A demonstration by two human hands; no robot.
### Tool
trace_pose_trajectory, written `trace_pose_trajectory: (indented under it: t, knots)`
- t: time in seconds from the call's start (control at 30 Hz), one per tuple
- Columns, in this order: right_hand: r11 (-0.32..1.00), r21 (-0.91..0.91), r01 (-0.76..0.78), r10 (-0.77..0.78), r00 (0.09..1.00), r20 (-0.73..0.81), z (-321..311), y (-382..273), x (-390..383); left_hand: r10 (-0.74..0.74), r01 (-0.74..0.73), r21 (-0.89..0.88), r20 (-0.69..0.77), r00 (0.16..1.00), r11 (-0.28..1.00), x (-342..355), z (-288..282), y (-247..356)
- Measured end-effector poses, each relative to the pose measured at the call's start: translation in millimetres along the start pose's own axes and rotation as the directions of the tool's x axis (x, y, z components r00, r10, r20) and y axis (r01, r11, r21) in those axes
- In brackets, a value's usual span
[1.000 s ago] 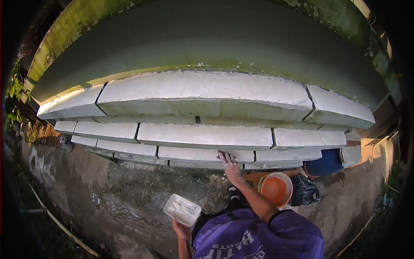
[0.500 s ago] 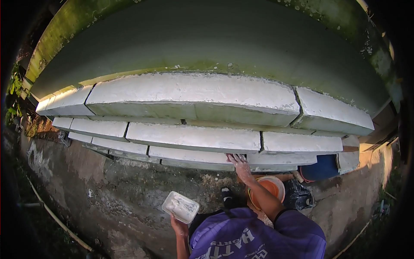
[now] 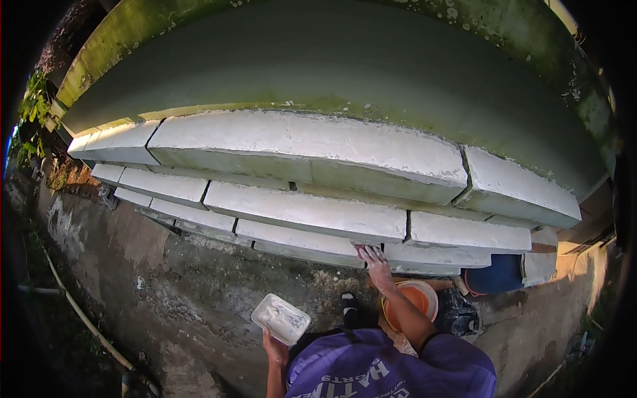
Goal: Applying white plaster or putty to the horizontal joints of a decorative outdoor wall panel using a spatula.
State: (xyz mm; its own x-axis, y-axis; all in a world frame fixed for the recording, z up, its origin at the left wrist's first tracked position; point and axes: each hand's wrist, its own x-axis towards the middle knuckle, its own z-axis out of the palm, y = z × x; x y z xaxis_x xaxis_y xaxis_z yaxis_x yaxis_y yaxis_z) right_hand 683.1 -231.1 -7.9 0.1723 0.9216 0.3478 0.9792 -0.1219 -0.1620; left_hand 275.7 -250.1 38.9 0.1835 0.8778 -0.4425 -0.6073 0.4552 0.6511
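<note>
My left hand [image 3: 273, 346] grips a shallow white tray [image 3: 281, 320], tilted, with white paste smeared inside it. At the front edge of the lowest row of long white-topped blocks [image 3: 302, 243], my right hand [image 3: 378, 263] presses down near a joint. Its fingers and wrist are smeared white. Something small and reddish shows by the fingertips, too small to name. Above this row lie the middle row [image 3: 305, 207] and the top row [image 3: 298, 136], both with white upper faces and dark gaps between blocks.
Below my right forearm stand an orange bucket [image 3: 409, 304] and a black plastic bag [image 3: 459, 312]. A dark blue container [image 3: 494, 273] sits at the right end of the blocks. Behind rises a greenish wall [image 3: 332, 60]. A pole [image 3: 86, 312] lies on the stained concrete at left.
My right hand stays at the lowest row, its fingers now drawn closer together. The blocks appear shifted slightly and tilted as the view turned. The tray remains in my left hand.
</note>
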Motion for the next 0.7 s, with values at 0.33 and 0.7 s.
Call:
trace_pose_trajectory:
  t: [0.33, 0.7]
  knots:
    - [0.991, -0.132, -0.031, 0.063, 0.966, 0.249, 22, -68, 4, -0.021, 0.021, 0.026, -0.006, 1.0, 0.999, -3, -15, 13]
    - [0.96, -0.218, -0.177, 0.219, 0.958, 0.187, 56, -52, 48, -0.037, 0.035, 0.045, 0.036, 0.999, 0.998, 4, -32, 28]
